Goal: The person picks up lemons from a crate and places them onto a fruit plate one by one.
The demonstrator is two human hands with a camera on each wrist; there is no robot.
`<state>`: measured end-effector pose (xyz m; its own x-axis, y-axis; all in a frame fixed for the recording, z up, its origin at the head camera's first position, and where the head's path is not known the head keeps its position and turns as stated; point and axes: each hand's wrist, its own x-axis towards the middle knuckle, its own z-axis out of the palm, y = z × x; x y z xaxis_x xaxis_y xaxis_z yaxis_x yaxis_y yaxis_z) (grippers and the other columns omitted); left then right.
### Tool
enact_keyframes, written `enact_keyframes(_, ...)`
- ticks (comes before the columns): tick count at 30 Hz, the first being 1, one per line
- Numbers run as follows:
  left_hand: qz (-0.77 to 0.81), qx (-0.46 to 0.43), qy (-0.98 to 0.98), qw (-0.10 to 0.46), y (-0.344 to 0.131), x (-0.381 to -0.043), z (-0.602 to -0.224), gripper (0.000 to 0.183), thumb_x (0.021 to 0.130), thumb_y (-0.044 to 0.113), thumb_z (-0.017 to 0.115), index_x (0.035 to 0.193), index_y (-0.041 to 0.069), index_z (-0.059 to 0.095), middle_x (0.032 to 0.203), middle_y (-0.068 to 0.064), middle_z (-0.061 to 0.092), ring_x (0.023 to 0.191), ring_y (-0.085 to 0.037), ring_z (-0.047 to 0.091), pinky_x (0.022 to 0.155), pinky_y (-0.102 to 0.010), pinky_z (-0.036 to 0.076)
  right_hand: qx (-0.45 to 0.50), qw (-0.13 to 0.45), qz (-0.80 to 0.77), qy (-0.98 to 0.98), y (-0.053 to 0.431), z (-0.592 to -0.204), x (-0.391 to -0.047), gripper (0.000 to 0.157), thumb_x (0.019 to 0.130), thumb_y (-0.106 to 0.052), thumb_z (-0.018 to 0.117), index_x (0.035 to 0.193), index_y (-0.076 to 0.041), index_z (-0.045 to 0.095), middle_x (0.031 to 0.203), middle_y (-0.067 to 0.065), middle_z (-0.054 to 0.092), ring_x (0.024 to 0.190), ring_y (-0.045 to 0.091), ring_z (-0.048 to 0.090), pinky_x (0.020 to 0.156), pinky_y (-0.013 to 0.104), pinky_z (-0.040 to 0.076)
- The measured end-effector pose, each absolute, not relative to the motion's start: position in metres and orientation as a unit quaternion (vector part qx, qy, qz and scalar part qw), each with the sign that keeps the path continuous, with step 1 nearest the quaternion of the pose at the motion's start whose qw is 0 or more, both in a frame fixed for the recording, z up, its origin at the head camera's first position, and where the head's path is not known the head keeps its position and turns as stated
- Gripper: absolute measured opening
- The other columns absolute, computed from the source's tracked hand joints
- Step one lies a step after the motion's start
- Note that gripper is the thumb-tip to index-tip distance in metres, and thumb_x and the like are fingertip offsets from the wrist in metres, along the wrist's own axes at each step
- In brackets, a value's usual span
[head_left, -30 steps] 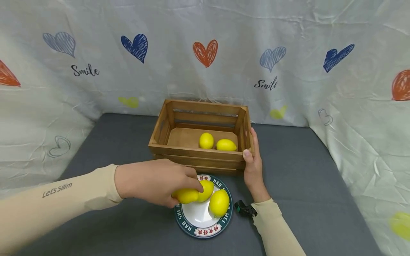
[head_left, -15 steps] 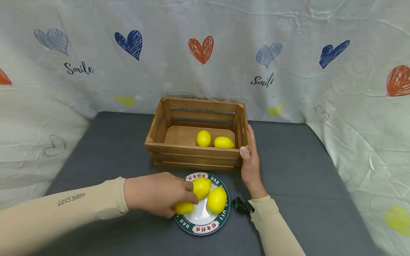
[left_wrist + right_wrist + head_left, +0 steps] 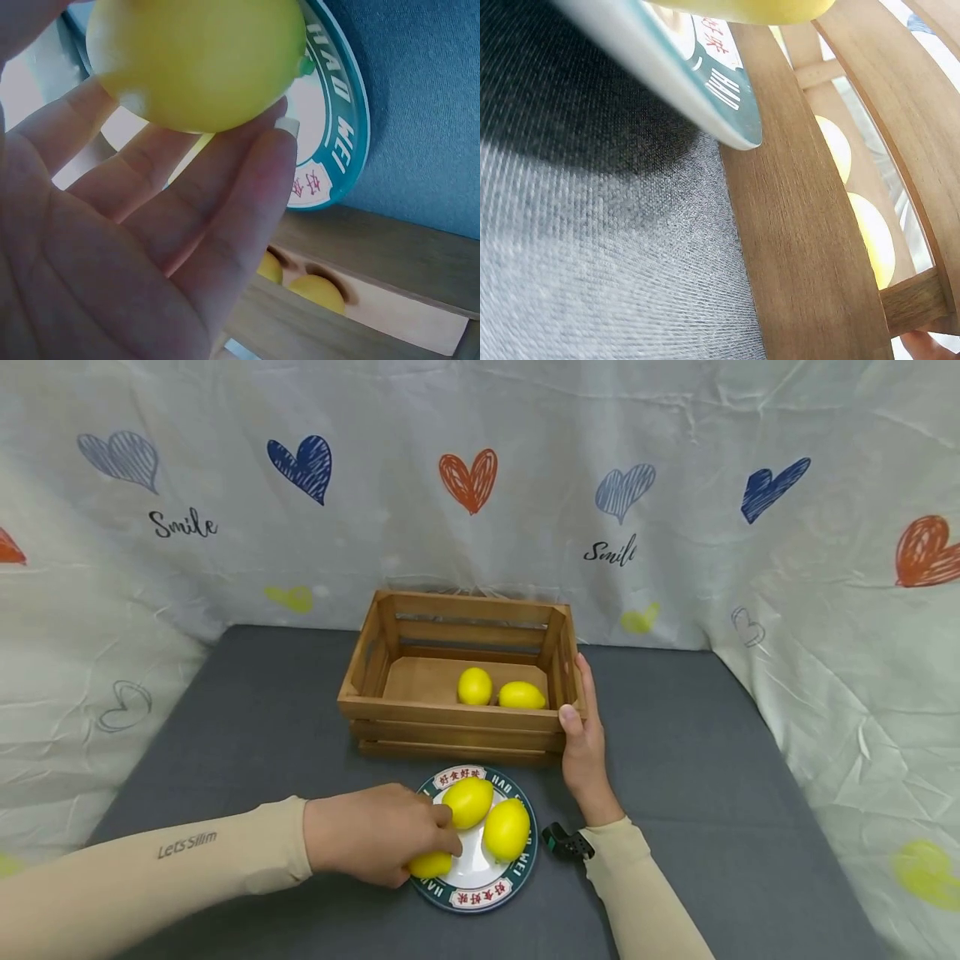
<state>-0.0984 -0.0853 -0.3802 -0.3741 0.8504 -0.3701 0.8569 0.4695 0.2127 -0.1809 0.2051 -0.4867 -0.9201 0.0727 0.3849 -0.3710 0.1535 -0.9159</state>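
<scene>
My left hand (image 3: 378, 833) holds a yellow lemon (image 3: 199, 64) low over the near left of a round plate (image 3: 480, 875) with a green lettered rim. In the left wrist view its fingers curve under the fruit, with the thumb mostly cut off at the top left. Two more lemons lie on the plate, a rear lemon (image 3: 468, 802) and a right-hand lemon (image 3: 507, 830). My right hand (image 3: 587, 756) grips the right end of a slatted wooden crate (image 3: 450, 717), thumb over the front corner and fingers along the outside.
Inside the crate, two lemons, one upright-looking lemon (image 3: 475, 686) and one lying lemon (image 3: 522, 695), sit toward the right front. The plate stands right before the crate on a dark grey tabletop (image 3: 675, 760). A white curtain (image 3: 540, 435) with printed hearts hangs behind and at both sides.
My left hand has come nearer and lower with its lemon, toward the plate's near left edge. The right hand stays on the crate; the head view has shifted slightly.
</scene>
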Motion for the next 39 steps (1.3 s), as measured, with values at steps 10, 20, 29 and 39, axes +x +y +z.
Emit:
enact_keyframes(10,-0.029,0.539,0.823,0.177,-0.079,-0.093,-0.388,0.047,0.085,0.011,0.088,0.125,0.032,0.075,0.104,0.008,0.066,0.071,-0.008,0.049,0.066,-0.023,0.047,0.102,0.174,0.641,-0.741,0.207,-0.488,-0.181,0.075,0.100,-0.045,0.048,0.171,-0.044,0.024,0.179,-0.018,0.022,0.165,0.019,0.020,0.131,0.067,0.008)
enact_keyframes(20,-0.019,0.526,0.832,0.176,-0.079,-0.093,-0.382,0.047,0.085,0.008,0.088,0.123,0.032,0.075,0.108,0.008,0.068,0.075,-0.007,0.051,0.069,-0.024,0.051,0.107,0.176,0.636,-0.744,0.204,-0.484,-0.180,0.075,0.100,-0.047,0.049,0.171,-0.043,0.025,0.179,-0.017,0.022,0.164,0.019,0.022,0.131,0.068,0.008)
enact_keyframes(29,-0.030,0.518,0.838,0.168,-0.080,-0.095,-0.369,0.050,0.084,0.012,0.090,0.128,0.032,0.075,0.117,0.007,0.073,0.084,-0.007,0.057,0.075,-0.027,0.055,0.102,0.176,0.630,-0.750,0.205,-0.483,-0.179,0.075,0.100,-0.045,0.048,0.171,-0.044,0.025,0.179,-0.017,0.021,0.162,0.021,0.024,0.130,0.068,0.009)
enact_keyframes(39,-0.027,0.505,0.845,0.173,-0.079,-0.106,-0.339,0.059,0.085,0.017,0.091,0.140,0.030,0.072,0.130,0.005,0.073,0.105,-0.010,0.067,0.093,-0.033,0.059,0.101,0.174,0.639,-0.742,0.206,-0.484,-0.180,0.076,0.100,-0.043,0.049,0.172,-0.041,0.025,0.178,-0.018,0.022,0.135,0.017,0.044,0.117,0.055,0.025)
